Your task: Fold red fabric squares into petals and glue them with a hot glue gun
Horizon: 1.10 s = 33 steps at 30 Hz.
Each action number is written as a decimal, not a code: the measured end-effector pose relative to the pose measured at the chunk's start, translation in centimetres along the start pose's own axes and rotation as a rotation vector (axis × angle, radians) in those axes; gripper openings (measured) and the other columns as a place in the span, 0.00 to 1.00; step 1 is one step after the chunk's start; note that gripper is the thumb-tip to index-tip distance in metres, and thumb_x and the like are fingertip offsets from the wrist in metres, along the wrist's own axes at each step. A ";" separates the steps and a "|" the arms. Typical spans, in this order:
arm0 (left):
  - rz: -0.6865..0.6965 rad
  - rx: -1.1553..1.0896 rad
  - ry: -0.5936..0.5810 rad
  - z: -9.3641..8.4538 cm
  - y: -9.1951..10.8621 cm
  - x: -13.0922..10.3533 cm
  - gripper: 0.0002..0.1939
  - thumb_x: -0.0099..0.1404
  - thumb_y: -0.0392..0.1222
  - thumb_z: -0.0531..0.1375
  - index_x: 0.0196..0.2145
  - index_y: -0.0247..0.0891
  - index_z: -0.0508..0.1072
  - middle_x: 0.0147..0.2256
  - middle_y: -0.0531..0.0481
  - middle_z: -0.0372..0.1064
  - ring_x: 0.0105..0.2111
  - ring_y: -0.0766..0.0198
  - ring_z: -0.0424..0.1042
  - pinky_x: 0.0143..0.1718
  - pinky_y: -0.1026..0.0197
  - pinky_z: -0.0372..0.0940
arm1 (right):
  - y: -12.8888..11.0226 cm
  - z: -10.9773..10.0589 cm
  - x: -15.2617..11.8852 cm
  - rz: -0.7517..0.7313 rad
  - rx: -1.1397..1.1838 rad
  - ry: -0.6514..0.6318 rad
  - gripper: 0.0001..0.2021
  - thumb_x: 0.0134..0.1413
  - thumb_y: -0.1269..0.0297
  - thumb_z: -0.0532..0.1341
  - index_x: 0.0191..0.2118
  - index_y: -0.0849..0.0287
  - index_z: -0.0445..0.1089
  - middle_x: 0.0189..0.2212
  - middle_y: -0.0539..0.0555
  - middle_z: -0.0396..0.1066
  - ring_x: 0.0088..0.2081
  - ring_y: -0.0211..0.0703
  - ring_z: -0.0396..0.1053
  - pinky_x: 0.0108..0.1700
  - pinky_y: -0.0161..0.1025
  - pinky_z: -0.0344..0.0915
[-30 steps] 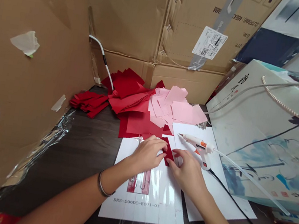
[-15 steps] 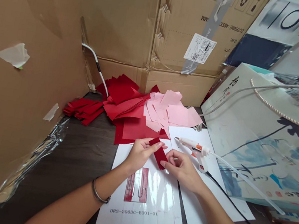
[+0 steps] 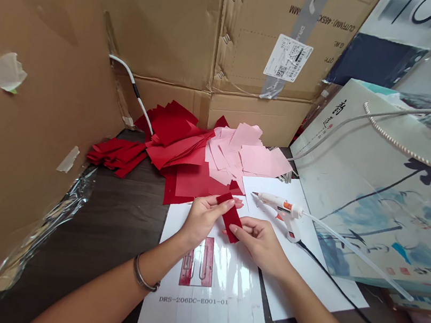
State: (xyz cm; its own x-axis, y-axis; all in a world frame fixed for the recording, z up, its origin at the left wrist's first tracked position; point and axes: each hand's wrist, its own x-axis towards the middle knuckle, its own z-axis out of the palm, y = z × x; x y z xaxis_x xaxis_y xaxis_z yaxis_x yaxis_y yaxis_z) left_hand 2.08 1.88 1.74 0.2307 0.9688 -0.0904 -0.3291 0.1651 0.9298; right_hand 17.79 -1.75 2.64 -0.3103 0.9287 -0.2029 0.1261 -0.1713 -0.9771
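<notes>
A small dark red folded strip is held between both hands above the printed white sheet. My left hand pinches its upper end, thumb on top. At its lower right end, the thumb and fingers of my right hand grip it. Behind the hands lie red pieces and a pile of pink pieces. A white glue gun rests on another white sheet, right of my hands, with a clear glue stick in its back.
Folded red strips lie in a stack at the left. Cardboard boxes wall the back and left. A large patterned paper bag stands at the right. The gun's black cable runs to the lower right.
My right hand has shifted slightly on the red strip, its fingers now further under it and its thumb higher. The whole view has moved a little.
</notes>
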 end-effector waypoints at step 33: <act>0.150 0.162 0.113 -0.8 0.6 0.5 0.10 0.57 0.46 0.67 0.31 0.36 0.80 0.30 0.49 0.77 0.32 0.61 0.74 0.37 0.62 0.67 | -0.7 -0.7 -0.9 0.001 -0.194 -0.001 0.16 0.58 0.51 0.60 0.33 0.60 0.75 0.25 0.51 0.70 0.24 0.35 0.60 0.25 0.34 0.55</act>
State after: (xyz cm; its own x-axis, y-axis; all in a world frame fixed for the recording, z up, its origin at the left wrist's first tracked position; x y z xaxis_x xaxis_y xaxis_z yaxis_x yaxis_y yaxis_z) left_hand 1.28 2.65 1.96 0.0838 0.9962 0.0223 -0.1990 -0.0052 0.9800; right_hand 18.59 -2.22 3.59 -0.3113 0.9283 -0.2036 0.3060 -0.1049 -0.9462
